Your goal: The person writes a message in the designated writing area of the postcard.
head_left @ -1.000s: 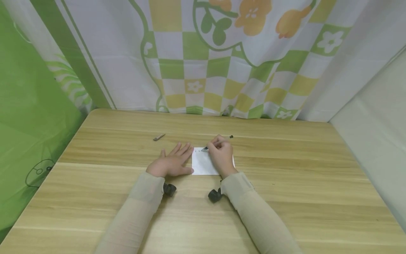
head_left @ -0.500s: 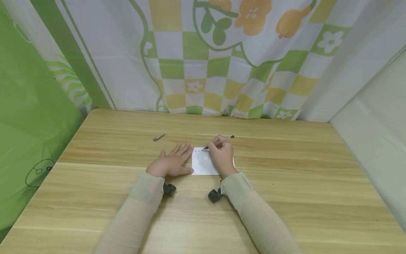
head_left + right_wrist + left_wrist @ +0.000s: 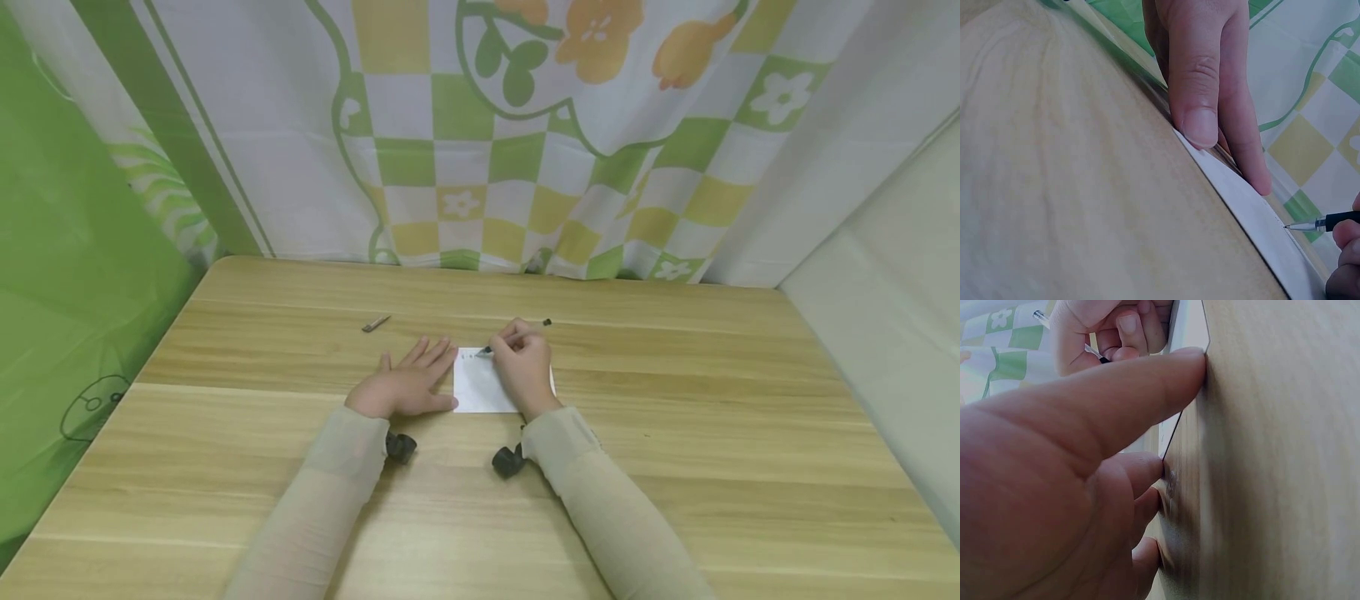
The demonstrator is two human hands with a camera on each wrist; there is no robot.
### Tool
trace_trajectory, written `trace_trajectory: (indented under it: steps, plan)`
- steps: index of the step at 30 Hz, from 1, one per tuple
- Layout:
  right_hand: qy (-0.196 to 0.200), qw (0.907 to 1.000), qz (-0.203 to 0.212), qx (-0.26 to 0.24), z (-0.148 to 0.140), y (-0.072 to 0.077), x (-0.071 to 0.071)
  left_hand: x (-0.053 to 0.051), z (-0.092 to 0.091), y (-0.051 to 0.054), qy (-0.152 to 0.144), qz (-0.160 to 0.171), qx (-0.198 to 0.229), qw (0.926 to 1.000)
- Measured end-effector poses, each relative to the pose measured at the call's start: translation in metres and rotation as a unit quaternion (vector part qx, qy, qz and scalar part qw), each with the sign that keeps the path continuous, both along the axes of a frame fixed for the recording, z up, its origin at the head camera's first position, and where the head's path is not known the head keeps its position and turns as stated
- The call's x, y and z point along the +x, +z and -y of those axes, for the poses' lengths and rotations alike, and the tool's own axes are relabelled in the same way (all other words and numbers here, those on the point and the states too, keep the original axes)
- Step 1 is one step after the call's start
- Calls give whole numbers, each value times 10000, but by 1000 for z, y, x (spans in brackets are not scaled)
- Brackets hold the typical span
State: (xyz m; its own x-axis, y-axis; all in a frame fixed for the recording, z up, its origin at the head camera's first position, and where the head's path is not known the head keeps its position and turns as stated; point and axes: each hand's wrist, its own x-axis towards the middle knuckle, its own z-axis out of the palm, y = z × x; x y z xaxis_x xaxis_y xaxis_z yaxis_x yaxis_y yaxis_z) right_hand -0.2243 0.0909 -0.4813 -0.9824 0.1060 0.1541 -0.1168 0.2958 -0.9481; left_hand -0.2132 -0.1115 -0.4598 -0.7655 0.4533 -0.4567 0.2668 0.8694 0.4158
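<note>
A small white sheet of paper (image 3: pixel 483 387) lies on the wooden table, with a short row of dark marks near its upper left edge. My right hand (image 3: pixel 525 371) grips a pen (image 3: pixel 534 327) with a dark grip and clear barrel; its tip (image 3: pixel 1290 226) meets the paper close to those marks. Fingers spread, my left hand (image 3: pixel 405 387) rests flat at the paper's left edge. Its thumb (image 3: pixel 1172 369) and index fingertip press on that edge, while the other fingers touch the table. Part of the paper is hidden under my right hand.
A pen cap (image 3: pixel 377 323) lies on the table (image 3: pixel 675 500) beyond my left hand. A patterned curtain (image 3: pixel 465 167) hangs along the far edge, and green cloth (image 3: pixel 67 292) is at the left. Black wrist cameras (image 3: pixel 508 462) sit by both cuffs.
The pen's rear end tilts slightly right, then back left, as its tip makes tiny movements near the marks. My left hand and the paper stay in place.
</note>
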Motion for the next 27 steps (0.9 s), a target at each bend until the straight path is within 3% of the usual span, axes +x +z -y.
trace_trajectory:
  steps: [27]
  plan:
    - [9, 10000, 27, -23, 0, 1, 0, -1, 1, -2, 3, 5, 5, 10000]
